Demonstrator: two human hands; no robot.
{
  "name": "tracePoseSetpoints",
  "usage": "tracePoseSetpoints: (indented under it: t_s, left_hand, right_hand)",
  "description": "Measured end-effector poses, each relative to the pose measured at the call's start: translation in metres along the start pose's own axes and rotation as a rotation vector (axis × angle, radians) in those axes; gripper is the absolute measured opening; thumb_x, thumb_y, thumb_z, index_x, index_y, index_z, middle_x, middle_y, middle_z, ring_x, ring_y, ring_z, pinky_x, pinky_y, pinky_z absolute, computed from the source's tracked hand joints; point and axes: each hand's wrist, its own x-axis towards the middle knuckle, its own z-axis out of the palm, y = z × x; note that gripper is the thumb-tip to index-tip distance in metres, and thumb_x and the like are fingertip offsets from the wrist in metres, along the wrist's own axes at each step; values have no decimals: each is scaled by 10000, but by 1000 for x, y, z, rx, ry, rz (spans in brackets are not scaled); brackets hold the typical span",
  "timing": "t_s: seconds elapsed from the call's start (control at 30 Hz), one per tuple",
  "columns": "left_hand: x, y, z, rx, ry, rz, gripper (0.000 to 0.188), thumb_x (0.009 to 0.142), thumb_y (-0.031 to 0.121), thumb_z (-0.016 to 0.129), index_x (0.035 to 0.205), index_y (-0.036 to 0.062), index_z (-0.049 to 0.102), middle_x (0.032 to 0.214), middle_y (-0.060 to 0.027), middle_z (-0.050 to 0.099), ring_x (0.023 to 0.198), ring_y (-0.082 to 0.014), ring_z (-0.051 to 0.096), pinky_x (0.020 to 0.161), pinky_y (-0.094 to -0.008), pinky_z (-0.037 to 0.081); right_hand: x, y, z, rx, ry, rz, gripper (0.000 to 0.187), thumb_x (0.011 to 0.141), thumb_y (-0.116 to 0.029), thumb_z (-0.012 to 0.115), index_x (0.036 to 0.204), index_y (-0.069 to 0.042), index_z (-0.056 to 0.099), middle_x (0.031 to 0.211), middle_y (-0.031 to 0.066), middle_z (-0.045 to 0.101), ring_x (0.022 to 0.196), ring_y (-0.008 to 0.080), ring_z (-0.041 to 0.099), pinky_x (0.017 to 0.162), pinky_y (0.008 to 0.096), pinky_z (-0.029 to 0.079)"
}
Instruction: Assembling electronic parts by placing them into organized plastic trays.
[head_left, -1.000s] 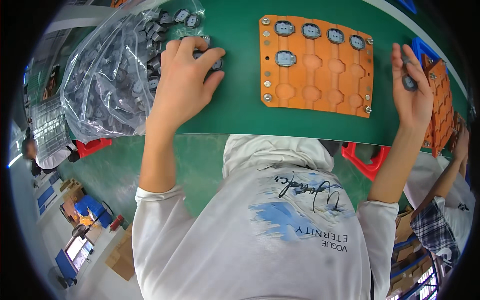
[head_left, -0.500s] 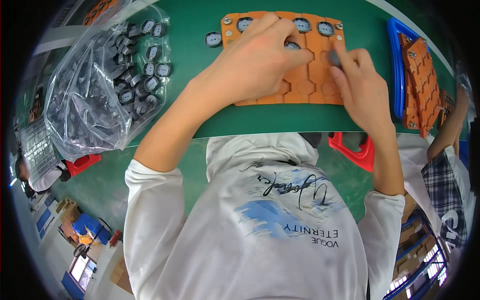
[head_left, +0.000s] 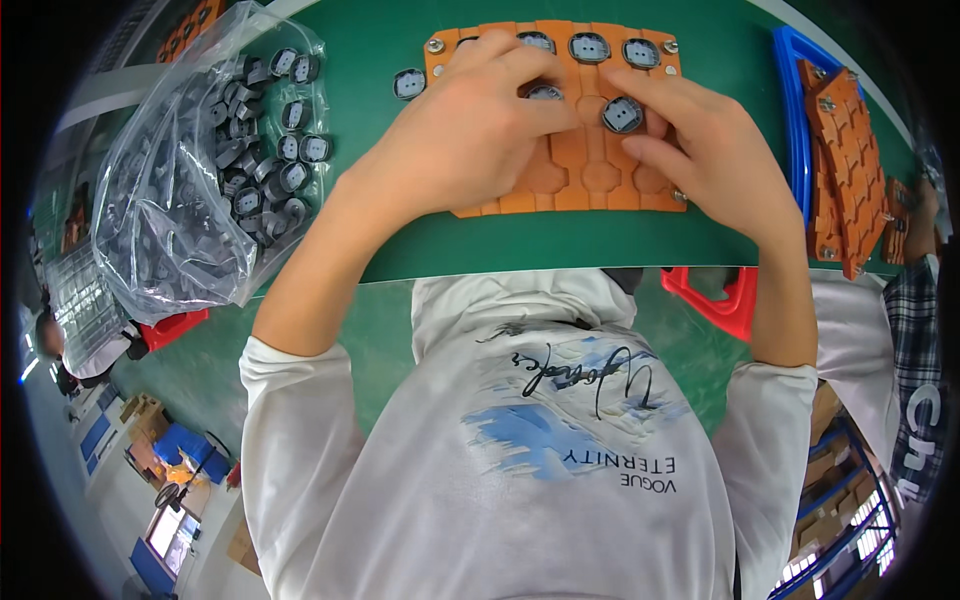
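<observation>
An orange tray (head_left: pixel 600 178) with rows of shaped recesses lies on the green table. Small dark grey oval parts, including one part (head_left: pixel 589 47), sit in its far row. My left hand (head_left: pixel 470 130) covers the tray's left side, its thumb and forefinger closed about a grey part (head_left: pixel 545 92) in the second row; its other fingers are partly hidden. In my right hand (head_left: pixel 705 135) another grey part (head_left: pixel 622 115) is pinched between the fingers, over the second row, right of the left hand's part. Whether it rests in a recess, I cannot tell.
At left, a clear plastic bag (head_left: pixel 165 215) spills many grey parts. One loose part (head_left: pixel 409 83) lies beside the tray's left edge. To the right are a blue bin (head_left: pixel 790 130) and stacked orange trays (head_left: pixel 845 165). Another person's plaid sleeve (head_left: pixel 915 350) is at far right.
My right hand has brought its grey part leftward, from the tray's right side to beside my left hand. The tray and my left hand appear slightly further left.
</observation>
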Motion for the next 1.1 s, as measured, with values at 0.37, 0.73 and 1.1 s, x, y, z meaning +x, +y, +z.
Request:
tracePoseSetpoints:
  t_s: [0.37,0.73,1.1]
  left_hand:
    - [-2,4,3,47,73,-181,323,803,38,746,1124,69,730,1022,-87,645,990,-295,590,860,-390,515]
    - [3,17,4,43,45,-229,269,800,31,745,1067,49,724,1034,-90,643,1027,-308,602,870,-400,523]
    - [-1,0,-3,-47,7,-45,227,774,21,773,998,33,731,999,-86,631,1004,-289,608,820,-395,534]
  right_hand:
    - [15,3,11,77,-77,-73,335,828,-87,775,1149,-42,692,803,69,580,695,224,574,650,343,478]
    - [7,2,20,-34,73,-87,308,823,-164,794,1111,-71,733,975,53,629,853,233,640,735,326,520]
    - [0,5,14,19,100,122,315,874,-166,760,1179,-94,729,993,21,643,839,169,635,764,313,511]
